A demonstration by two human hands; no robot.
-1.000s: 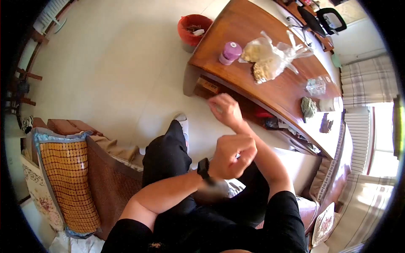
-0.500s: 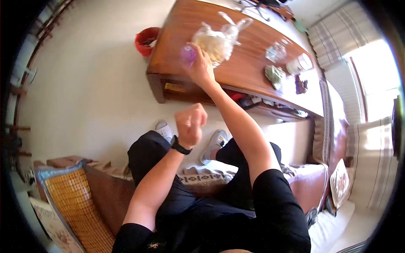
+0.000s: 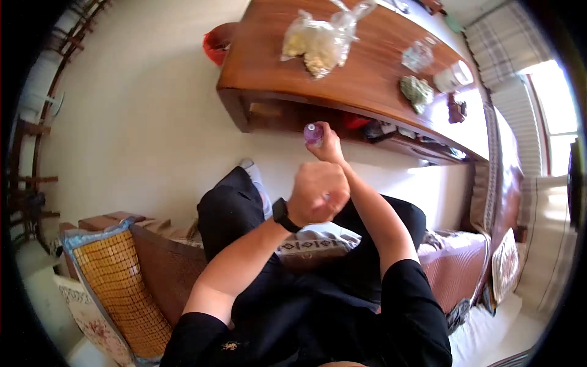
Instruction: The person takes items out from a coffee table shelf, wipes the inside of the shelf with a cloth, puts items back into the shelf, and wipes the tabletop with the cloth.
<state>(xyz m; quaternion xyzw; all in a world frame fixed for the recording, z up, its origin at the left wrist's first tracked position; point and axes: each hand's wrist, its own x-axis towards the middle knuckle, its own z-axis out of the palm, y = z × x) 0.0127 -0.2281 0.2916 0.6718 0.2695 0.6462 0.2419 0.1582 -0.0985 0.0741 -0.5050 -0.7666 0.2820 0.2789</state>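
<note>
My right hand (image 3: 330, 148) is wrapped round a small clear purple bottle (image 3: 313, 133) with a whitish top. It holds the bottle over the floor, just short of the table's near edge. Closer to me, my left hand (image 3: 319, 191) is curled closed, with a dark watch on the wrist. A pale speck shows between its fingers, too small to name. On the wooden table (image 3: 379, 55) beyond lie clear plastic bags (image 3: 321, 43) with pale yellowish pieces inside.
Further right on the table are a clear container (image 3: 418, 56), a greenish crumpled cloth (image 3: 417, 93), a white canister (image 3: 454, 76) and a dark reddish object (image 3: 456, 107). A red bin (image 3: 215, 44) stands left of the table. Various items fill its lower shelf.
My right hand has come back from above the table toward me, carrying the purple bottle. My left hand has moved right and is now near the right wrist. The view has shifted slightly.
</note>
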